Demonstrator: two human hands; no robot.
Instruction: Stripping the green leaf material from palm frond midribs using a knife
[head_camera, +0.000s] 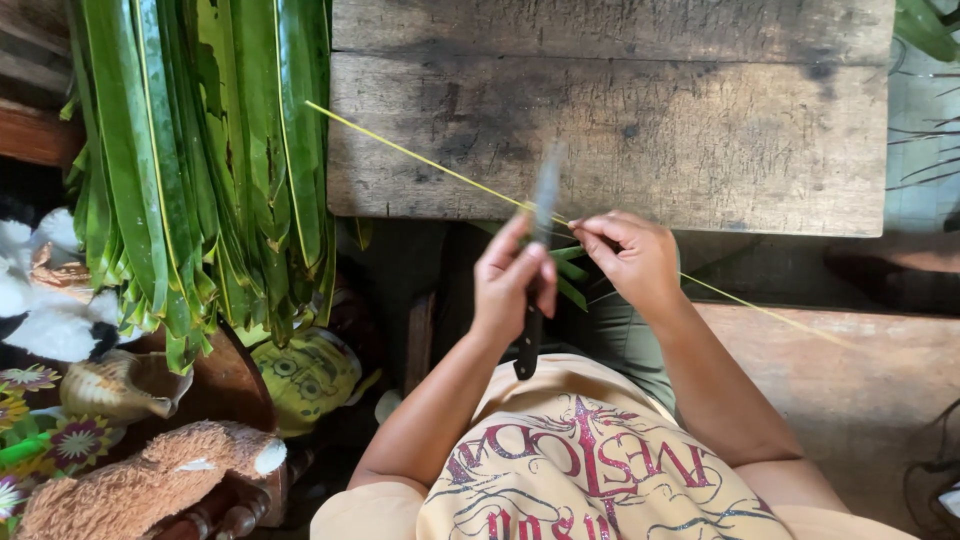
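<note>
My left hand (512, 285) grips a knife (540, 255) by its dark handle, blade pointing up and away, blurred. My right hand (632, 255) pinches a long thin yellow-green leaf midrib (430, 162) that runs from the upper left across the blade and past my right wrist toward the lower right. The blade meets the midrib just left of my right fingers. Green leaf strips (570, 275) hang below my hands.
A worn wooden bench top (700, 130) lies ahead. A thick bundle of long green leaves (200, 160) hangs at the left. Stuffed toys (150, 480), a shell and colourful flowers sit at the lower left. Wooden floor shows at the right.
</note>
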